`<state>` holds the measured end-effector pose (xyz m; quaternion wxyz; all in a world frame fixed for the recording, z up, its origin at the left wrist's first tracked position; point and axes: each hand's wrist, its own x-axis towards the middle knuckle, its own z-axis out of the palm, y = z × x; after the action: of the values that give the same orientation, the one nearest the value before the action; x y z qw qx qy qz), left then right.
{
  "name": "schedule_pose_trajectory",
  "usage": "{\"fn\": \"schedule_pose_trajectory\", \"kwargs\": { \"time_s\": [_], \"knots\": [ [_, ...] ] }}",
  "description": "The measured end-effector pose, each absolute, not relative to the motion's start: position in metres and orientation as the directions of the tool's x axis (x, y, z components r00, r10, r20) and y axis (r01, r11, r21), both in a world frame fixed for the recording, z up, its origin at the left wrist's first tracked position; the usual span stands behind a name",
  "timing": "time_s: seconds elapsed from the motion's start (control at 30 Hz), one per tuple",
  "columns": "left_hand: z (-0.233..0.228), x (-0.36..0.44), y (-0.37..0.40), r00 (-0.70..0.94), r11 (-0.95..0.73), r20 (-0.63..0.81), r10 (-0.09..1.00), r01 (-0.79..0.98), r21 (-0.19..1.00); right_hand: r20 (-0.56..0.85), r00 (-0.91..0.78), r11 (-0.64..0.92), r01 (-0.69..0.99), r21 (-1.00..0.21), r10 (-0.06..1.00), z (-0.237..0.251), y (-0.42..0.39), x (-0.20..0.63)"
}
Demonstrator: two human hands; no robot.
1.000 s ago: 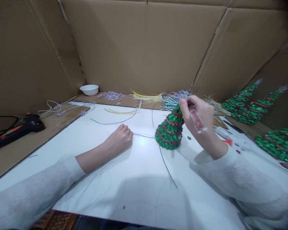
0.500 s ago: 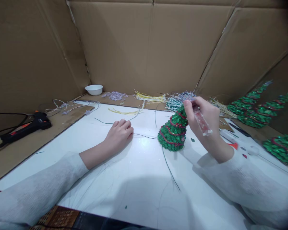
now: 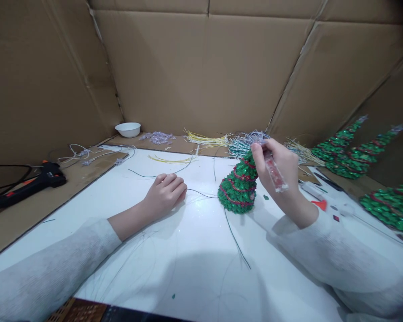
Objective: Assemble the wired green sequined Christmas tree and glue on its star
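Small green sequin cone tree with red garland (image 3: 238, 190) stands mid white tabletop (image 3: 195, 250). Our right hand (image 3: 278, 167) sits at its tip, fingers pinched round a clear tube of red beads (image 3: 274, 171). Our left hand (image 3: 166, 192) rests loosely curled on the table beside thin green wire (image 3: 201, 193), holding nothing. Black glue gun (image 3: 27, 185) far left.
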<state>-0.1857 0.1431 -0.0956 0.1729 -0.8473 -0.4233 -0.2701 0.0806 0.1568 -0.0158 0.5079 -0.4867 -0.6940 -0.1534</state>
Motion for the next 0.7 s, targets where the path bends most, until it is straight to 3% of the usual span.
{"fn": "schedule_pose_trajectory", "kwargs": {
  "time_s": [0.2,0.37,0.53,0.7],
  "knots": [
    [-0.092,-0.178,0.135,0.294,-0.528,0.603,0.742,0.81,0.255,0.842,0.002,0.47,0.829,-0.302,0.539,-0.016,0.157,0.08],
    [-0.088,-0.176,0.136,0.18,-0.436,0.473,0.862,0.74,0.513,0.848,0.003,0.479,0.824,-0.301,0.529,-0.018,0.157,0.08],
    [-0.083,-0.179,0.135,0.144,-0.278,0.253,0.957,0.71,0.647,0.86,0.006,0.49,0.819,-0.297,0.511,-0.02,0.158,0.08],
    [-0.08,-0.176,0.126,0.153,-0.149,0.057,0.987,0.698,0.7,0.88,0.042,0.489,0.819,-0.301,0.472,-0.021,0.16,0.081]
  ]
}}
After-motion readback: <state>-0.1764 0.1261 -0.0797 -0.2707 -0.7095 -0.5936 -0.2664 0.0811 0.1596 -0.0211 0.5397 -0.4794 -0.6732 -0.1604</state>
